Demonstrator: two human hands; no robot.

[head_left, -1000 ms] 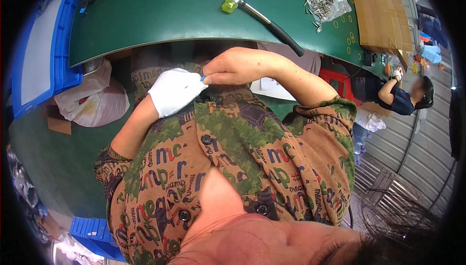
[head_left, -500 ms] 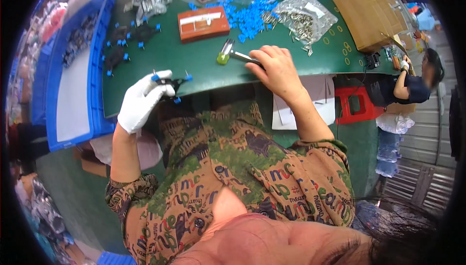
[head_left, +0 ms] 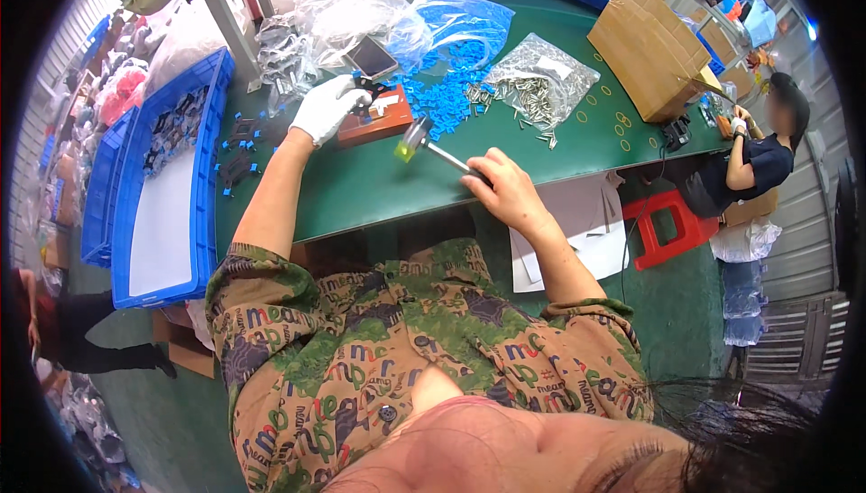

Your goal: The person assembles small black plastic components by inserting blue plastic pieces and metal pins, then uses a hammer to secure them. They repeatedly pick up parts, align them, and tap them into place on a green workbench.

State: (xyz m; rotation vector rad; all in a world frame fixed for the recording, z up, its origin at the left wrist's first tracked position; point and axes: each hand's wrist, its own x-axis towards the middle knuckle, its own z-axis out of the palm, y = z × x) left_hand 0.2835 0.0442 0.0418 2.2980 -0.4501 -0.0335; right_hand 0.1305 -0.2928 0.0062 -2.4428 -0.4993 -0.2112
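My left hand [head_left: 327, 110], in a white glove, is closed on a black plastic part [head_left: 367, 98]. It holds the part at the left end of a reddish-brown block [head_left: 386, 119]; the fingers hide some of the part. My bare right hand [head_left: 512, 190] grips the dark handle of a small mallet [head_left: 414, 139] with a yellow-green face. The mallet's head is raised by the block's near right corner, apart from the black part. Small blue pieces [head_left: 440, 96] lie heaped beyond the block. More black parts with blue ends [head_left: 238, 168] rest on the table at the left.
A blue tray [head_left: 223, 87] of parts stands at the left. Behind the block lie a phone [head_left: 372, 57] and clear bags [head_left: 352, 10]. Metal pins [head_left: 536, 101] spill from a bag, near a cardboard box [head_left: 645, 46]. Another person [head_left: 758, 164] sits at the right.
My left hand has moved forward from the table's near edge to the block, carrying the black part. The mallet stays in my right hand, its head now tilted up. The view has shifted.
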